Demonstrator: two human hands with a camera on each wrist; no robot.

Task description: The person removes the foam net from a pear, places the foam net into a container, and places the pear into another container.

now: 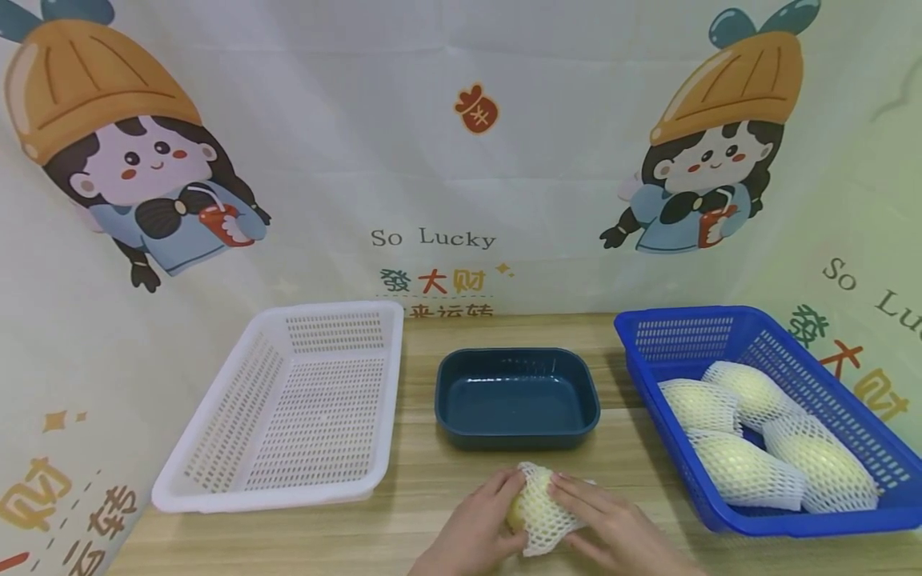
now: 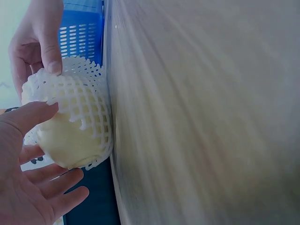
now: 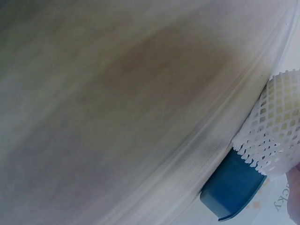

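Observation:
Between both hands, near the table's front edge, is a pale yellow fruit [image 2: 70, 143] in a white foam net [image 1: 545, 516]. The left hand [image 1: 479, 524] holds the fruit's left end, where bare skin shows past the net. Its thumb lies at the net's edge in the left wrist view, with the other fingers against the fruit's far side. On the other end, the right hand [image 1: 612, 520] grips the netted part, thumb pressed on the mesh. The right wrist view shows the net's loose, jagged end [image 3: 255, 157] and only a bit of that hand.
A dark blue dish [image 1: 515, 440] stands just beyond the hands. At left is a white slotted basket [image 1: 277, 502]. The blue basket [image 1: 814, 524] at right holds several netted fruits [image 1: 742, 468]. A printed cloth [image 1: 547, 160] hangs behind the wooden table [image 1: 410, 480].

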